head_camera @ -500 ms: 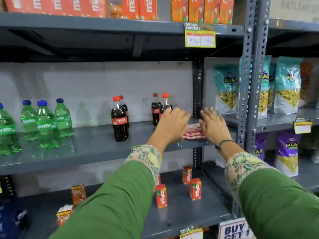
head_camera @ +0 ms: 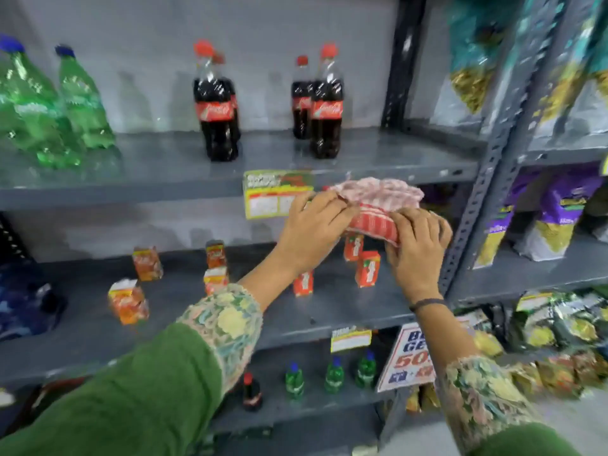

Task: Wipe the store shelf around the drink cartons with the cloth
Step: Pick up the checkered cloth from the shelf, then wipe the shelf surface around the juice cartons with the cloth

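Note:
A red and white cloth [head_camera: 378, 205] is held in the air in front of the cola shelf's edge, above the carton shelf. My left hand [head_camera: 312, 228] grips its left side and my right hand [head_camera: 416, 245] grips its lower right part. Below them, on the grey carton shelf [head_camera: 345, 311], stand several small red and orange drink cartons: one [head_camera: 368, 269] under my right hand, one [head_camera: 303, 284] under my left wrist, others [head_camera: 147, 263] further left.
Cola bottles [head_camera: 215, 103] and green soda bottles [head_camera: 82, 100] stand on the shelf above. A yellow price tag [head_camera: 273, 199] hangs on that shelf's edge. A perforated grey upright [head_camera: 483, 192] is at the right, with snack bags [head_camera: 552, 218] beyond it.
Both hands have lifted the cloth off the cola shelf and brought it down in front of its edge. The camera has tilted downward, showing the carton shelf.

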A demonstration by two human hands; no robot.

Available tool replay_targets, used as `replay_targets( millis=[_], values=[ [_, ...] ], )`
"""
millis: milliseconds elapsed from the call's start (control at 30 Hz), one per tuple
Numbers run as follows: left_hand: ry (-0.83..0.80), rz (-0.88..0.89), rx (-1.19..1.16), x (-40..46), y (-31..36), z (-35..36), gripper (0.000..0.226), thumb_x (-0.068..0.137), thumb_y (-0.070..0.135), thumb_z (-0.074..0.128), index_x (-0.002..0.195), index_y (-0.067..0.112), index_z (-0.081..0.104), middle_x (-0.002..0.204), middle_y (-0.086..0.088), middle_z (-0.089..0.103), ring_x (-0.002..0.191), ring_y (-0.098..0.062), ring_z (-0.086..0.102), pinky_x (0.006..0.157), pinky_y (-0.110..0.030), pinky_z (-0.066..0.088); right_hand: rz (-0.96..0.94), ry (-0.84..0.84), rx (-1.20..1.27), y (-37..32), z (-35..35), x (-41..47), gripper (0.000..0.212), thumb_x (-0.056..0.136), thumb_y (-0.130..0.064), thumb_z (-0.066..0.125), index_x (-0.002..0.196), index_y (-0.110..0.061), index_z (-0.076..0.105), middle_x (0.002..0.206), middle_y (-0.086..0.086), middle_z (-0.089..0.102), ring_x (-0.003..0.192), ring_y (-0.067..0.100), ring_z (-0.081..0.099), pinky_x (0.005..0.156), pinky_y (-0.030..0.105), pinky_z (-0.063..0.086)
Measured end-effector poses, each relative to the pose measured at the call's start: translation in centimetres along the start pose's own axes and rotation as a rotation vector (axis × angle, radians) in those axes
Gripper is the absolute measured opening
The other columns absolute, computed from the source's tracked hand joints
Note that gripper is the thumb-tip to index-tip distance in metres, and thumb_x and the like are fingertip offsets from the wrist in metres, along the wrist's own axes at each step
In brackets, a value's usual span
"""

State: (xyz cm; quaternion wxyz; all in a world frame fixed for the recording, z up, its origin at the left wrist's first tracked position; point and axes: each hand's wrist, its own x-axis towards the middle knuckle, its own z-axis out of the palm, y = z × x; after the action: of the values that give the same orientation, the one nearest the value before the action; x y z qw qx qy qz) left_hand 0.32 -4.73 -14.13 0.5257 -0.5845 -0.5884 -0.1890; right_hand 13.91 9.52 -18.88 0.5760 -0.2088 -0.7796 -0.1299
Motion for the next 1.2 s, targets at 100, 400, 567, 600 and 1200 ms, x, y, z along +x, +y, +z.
replay_targets(
  millis=[100,400,567,600,1200],
  values=[
    [-0.174,-0.118,-0.154,-8.7,-1.4,-3.0,0.035,0.071,0.029,0.056,0.105,0.017,0.056,0.093,-0.002,0.074,0.097,-0.014,0.048,0.087,-0.033,0.031,0.012,-0.233,0.233,-6.8,0.3,-5.6,0.041,0.077,-0.030,0.055,0.113,-0.010,0.057,0.093,0.017,0.068,0.089,0.034,0.058,0.085,0.039,0.036],
    [-0.108,-1.446,-0.361,-33.4,-10.1,-17.3,0.008,0.088,0.023,0.060,0.093,0.022,0.055,0.079,-0.009,0.067,0.070,-0.007,0.061,0.070,-0.036,0.050,1.123,-1.039,1.701,-33.6,2.1,-13.0,0.072,0.057,-0.016,0.088,0.120,-0.022,0.053,0.093,-0.011,0.074,0.080,-0.005,0.068,0.070,0.017,0.057],
    [-0.036,-1.897,-0.461,-40.3,-14.6,-22.4,0.039,0.093,0.037,0.046,0.125,0.015,0.045,0.123,-0.009,0.059,0.113,-0.026,0.057,0.102,-0.047,0.045,1.503,-1.359,1.817,-47.2,2.5,-15.4,0.050,0.057,-0.014,0.086,0.103,-0.012,0.068,0.094,0.005,0.076,0.089,0.021,0.072,0.073,0.032,0.061],
    [-0.099,-1.930,-0.448,-41.2,-15.7,-23.2,0.043,0.093,0.039,0.045,0.129,0.015,0.043,0.124,-0.006,0.057,0.115,-0.026,0.055,0.103,-0.045,0.044,1.505,-1.351,1.707,-49.3,2.9,-15.6,0.039,0.066,-0.004,0.080,0.102,-0.011,0.067,0.094,0.007,0.075,0.092,0.026,0.070,0.074,0.034,0.060],
    [-1.398,-1.003,0.031,-56.2,-33.0,-24.9,0.077,0.092,0.030,0.044,0.148,0.003,-0.001,0.159,-0.013,-0.003,0.147,-0.027,-0.002,0.121,-0.041,0.006,-0.290,-1.339,0.126,-58.9,14.0,-16.9,0.069,0.076,-0.027,0.070,0.140,-0.028,0.043,0.148,0.007,0.042,0.129,0.041,0.037,0.104,0.060,0.034]
  ],
)
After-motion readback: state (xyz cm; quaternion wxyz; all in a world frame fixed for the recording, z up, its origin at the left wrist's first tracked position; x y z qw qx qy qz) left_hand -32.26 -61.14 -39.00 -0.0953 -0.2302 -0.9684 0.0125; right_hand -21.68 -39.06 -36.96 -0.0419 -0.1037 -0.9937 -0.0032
